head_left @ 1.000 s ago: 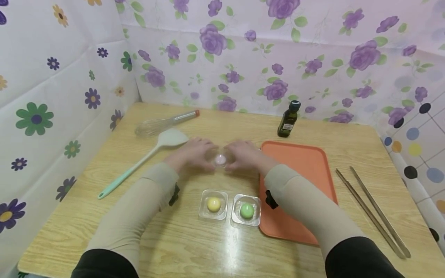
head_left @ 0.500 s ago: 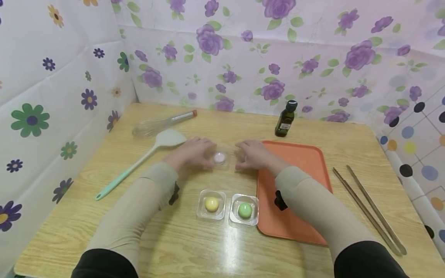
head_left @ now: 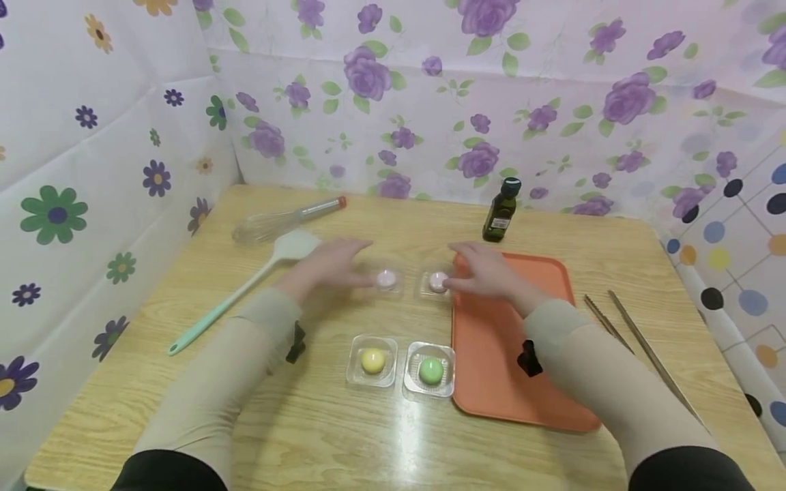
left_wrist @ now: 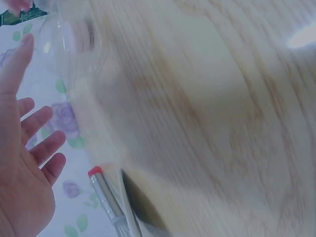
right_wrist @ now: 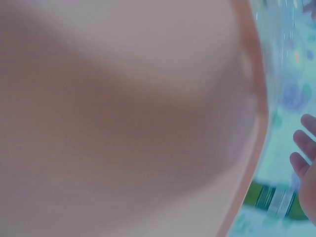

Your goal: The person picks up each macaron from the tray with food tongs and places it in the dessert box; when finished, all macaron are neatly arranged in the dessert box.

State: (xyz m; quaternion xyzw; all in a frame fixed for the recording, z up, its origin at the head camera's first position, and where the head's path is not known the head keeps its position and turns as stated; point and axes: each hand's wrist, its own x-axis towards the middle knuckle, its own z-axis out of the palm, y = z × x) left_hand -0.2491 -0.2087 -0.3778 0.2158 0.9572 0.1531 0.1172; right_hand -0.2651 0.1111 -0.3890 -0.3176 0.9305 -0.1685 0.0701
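Two small clear cups sit side by side mid-table, each with a pink ball: one (head_left: 385,278) on the left, the other (head_left: 438,281) beside the orange tray (head_left: 528,354). My left hand (head_left: 359,264) lies flat with straight fingers, its fingertips at the left cup. In the left wrist view the left hand (left_wrist: 29,123) is spread, with a clear cup (left_wrist: 64,39) blurred above it. My right hand (head_left: 459,271) rests over the tray's near-left corner, its fingertips touching the right cup. The right wrist view shows blurred tray (right_wrist: 123,123) and relaxed fingers (right_wrist: 303,148).
Nearer me stand a cup with a yellow ball (head_left: 372,360) and one with a green ball (head_left: 431,370). A whisk (head_left: 282,219) and mint spatula (head_left: 245,286) lie at the back left. A dark oil bottle (head_left: 500,211) stands behind the tray, and metal tongs (head_left: 638,341) lie right.
Both hands were closed in around one pink-ball cup. They have drawn apart, the right hand moving right, and a second pink-ball cup now shows beside the tray.
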